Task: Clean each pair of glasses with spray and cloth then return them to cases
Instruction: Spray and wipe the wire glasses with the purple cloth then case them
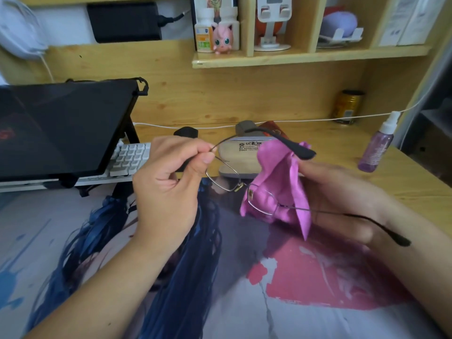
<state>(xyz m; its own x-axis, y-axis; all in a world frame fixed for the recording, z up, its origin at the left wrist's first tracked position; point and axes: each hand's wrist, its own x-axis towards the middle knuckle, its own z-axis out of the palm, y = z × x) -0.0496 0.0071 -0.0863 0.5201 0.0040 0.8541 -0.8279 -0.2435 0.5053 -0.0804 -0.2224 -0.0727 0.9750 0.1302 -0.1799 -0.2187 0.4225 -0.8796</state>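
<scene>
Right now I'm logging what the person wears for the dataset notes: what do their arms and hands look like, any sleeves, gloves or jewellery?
Both forearms are bare up to the picture's edge, with no sleeves in view. The left hand and right hand wear no gloves, and no rings, watch or wristband show. The left thumbnail is short and unpainted.

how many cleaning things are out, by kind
glasses: 1, held in the left hand
cloth: 1, pink, in the right hand
spray bottle: 1, purple, on the desk at right
case: 1 plainly seen, behind the glasses
Total: 4
</scene>
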